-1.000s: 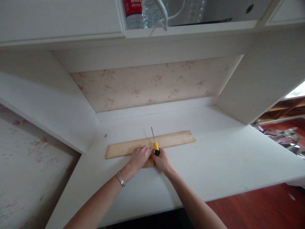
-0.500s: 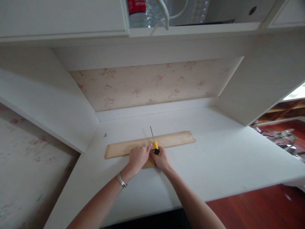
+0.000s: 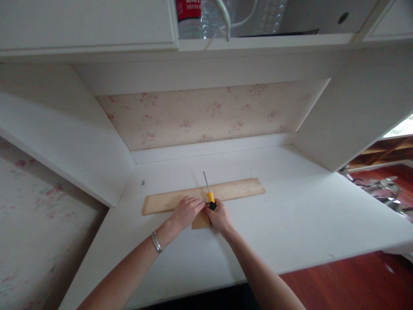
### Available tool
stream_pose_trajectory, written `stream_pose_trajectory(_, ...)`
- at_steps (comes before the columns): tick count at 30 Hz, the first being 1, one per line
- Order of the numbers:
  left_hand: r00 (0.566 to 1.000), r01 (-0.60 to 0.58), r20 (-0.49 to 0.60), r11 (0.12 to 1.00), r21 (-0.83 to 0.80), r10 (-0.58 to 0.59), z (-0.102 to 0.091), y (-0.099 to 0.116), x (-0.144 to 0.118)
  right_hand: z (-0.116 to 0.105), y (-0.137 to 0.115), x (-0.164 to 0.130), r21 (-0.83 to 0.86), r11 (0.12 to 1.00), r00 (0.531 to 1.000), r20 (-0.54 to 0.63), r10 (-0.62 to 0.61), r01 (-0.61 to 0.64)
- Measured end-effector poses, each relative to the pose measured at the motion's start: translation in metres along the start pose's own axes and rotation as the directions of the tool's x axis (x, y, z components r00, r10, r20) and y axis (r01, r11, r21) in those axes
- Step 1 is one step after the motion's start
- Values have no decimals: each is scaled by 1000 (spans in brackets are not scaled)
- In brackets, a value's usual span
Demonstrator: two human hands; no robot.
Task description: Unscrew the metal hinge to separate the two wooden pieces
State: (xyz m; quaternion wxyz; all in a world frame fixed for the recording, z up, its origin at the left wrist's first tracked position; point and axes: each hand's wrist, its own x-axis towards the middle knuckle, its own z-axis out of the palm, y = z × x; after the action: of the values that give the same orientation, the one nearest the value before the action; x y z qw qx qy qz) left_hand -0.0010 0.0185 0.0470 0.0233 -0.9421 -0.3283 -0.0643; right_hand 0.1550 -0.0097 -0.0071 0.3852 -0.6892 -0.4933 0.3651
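A long, thin wooden board (image 3: 240, 188) lies flat on the white desktop. Below its middle is a small wooden piece (image 3: 200, 222), partly covered by my hands. My right hand (image 3: 222, 215) is closed around the black end of a screwdriver (image 3: 211, 197) with a yellow and black handle; its metal shaft points away from me, over the board. My left hand (image 3: 187, 212), a silver bangle on its wrist, rests at the board's near edge. Its fingers are bent together and touch or nearly touch my right fingers; whatever they pinch is too small to make out.
White side panels (image 3: 351, 99) stand left and right of the desktop (image 3: 290, 215). Overhead, an open shelf (image 3: 290, 41) holds plastic bottles (image 3: 189, 17) and a hanging white cable (image 3: 225, 19). A small grey bit (image 3: 143, 183) lies at the back left. Red flooring (image 3: 342, 280) shows beyond the front edge.
My left hand has shifted slightly left and its forearm has swung outward, uncovering more of the small wooden piece. My right hand and the screwdriver have stayed almost in place.
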Motion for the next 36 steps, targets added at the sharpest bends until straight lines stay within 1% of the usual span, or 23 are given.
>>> stream_pose_trajectory(7, 997, 77, 1, 993, 90, -77, 0, 6, 4, 1, 1, 0, 27, 1000, 1000, -8, 9, -9)
stream_pose_trajectory(9, 992, 125, -10, 988, 90, -125, 1, 8, 7, 1, 0, -1, 27, 1000, 1000, -9, 11, -10)
stream_pose_trajectory(10, 985, 171, -22, 982, 81, -170, 1, 9, 8, 1, 0, -1, 25, 1000, 1000, -10, 12, -12)
stream_pose_trajectory(12, 955, 294, -57, 955, 42, -291, -1, 11, 10, 2, 0, 0, 22, 1000, 1000, -7, 15, -15)
stream_pose_trajectory(14, 911, 401, -102, 916, -22, -401, -5, 11, 10, 2, 2, 1, 16, 1000, 1000, 3, 18, -18)
stream_pose_trajectory(16, 876, 449, -147, 888, -100, -459, -11, 5, 6, 3, 5, 1, 6, 1000, 1000, 16, 19, -19)
stream_pose_trajectory(18, 856, 454, -179, 870, -193, -486, -14, -9, -3, 2, 7, 1, -8, 1000, 999, 28, 19, -19)
stream_pose_trajectory(20, 825, 471, -192, 834, -287, -532, -15, -32, -16, 1, 8, 1, -25, 999, 999, 40, 21, -20)
stream_pose_trajectory(21, 797, 501, -192, 804, -321, -573, -15, -47, -25, -1, 8, 0, -34, 999, 999, 44, 24, -22)
stream_pose_trajectory(22, 754, 550, -190, 763, -340, -628, -14, -64, -35, -2, 8, -2, -42, 999, 998, 47, 28, -26)
stream_pose_trajectory(24, 659, 660, -178, 675, -329, -731, -12, -99, -57, -6, 8, -6, -53, 998, 998, 57, 40, -37)
stream_pose_trajectory(27, 532, 799, -179, 560, -219, -828, -11, -148, -91, -12, 11, -15, -54, 997, 995, 72, 65, -61)
stream_pose_trajectory(28, 474, 849, -163, 498, -177, -866, -11, -161, -101, -14, 12, -18, -48, 996, 995, 70, 73, -69)
stream_pose_trajectory(30, 365, 919, -111, 377, -115, -924, -12, -183, -116, -18, 14, -25, -25, 997, 995, 58, 77, -76)
stream_pose_trajectory(31, 329, 938, -79, 335, -93, -941, -11, -191, -120, -20, 15, -28, -13, 997, 996, 53, 77, -76)
stream_pose_trajectory(32, 303, 949, -58, 306, -75, -951, -11, -198, -123, -21, 15, -30, -1, 997, 996, 52, 75, -75)
stream_pose_trajectory(33, 289, 955, -46, 291, -60, -956, -10, -203, -124, -22, 15, -32, 10, 997, 996, 53, 75, -76)
stream_pose_trajectory(36, 278, 960, -36, 279, -27, -960, -6, -213, -119, -22, 12, -34, 42, 995, 994, 57, 88, -90)
